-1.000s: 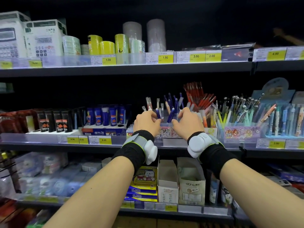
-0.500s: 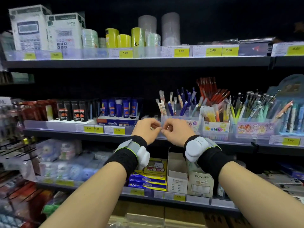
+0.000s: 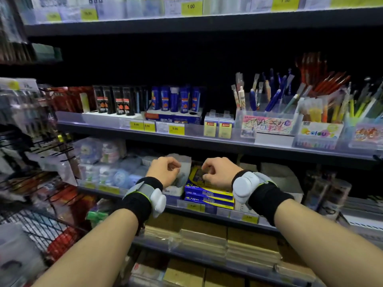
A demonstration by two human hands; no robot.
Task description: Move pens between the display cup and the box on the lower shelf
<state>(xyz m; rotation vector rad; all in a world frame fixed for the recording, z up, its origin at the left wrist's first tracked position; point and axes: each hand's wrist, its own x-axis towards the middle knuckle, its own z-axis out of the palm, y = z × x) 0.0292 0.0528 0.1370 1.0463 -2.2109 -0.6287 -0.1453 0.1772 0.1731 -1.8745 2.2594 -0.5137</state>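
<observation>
Both hands down at the lower shelf point(image 3: 207, 210), in front of its stock. Left hand point(image 3: 162, 171) curled loosely, fingertips pinched toward the thumb, over the open top of a small white box point(image 3: 182, 175); blur hides whether anything sits between the fingers. Right hand point(image 3: 219, 172) likewise curled, knuckles up, over a stack of blue and yellow packs point(image 3: 208, 195) just beside that box; cannot tell if it grips anything. A narrow gap between the two hands. Black wristbands with white units on both wrists.

Above, on the middle shelf point(image 3: 186, 139), the clear display cup point(image 3: 267, 121) with a colourful label, set at the shelf's front edge and packed with blue pens point(image 3: 273, 98) standing tilted. Well apart from the hands, up and to the right. More pen holders crowding its right side; two small yellow-labelled packs point(image 3: 218, 126) just beside its left. Farther left, blue tubes point(image 3: 174, 99) and black tubes point(image 3: 114, 101) in trays.

Little headroom over the box: the middle shelf's dark edge hangs close above both hands. Grey cartons point(image 3: 279, 177) to the right of the right hand, wrapped tape rolls point(image 3: 116, 175) to the left of the left hand. Wire rack point(image 3: 37, 228) jutting in at lower left, near the left forearm.
</observation>
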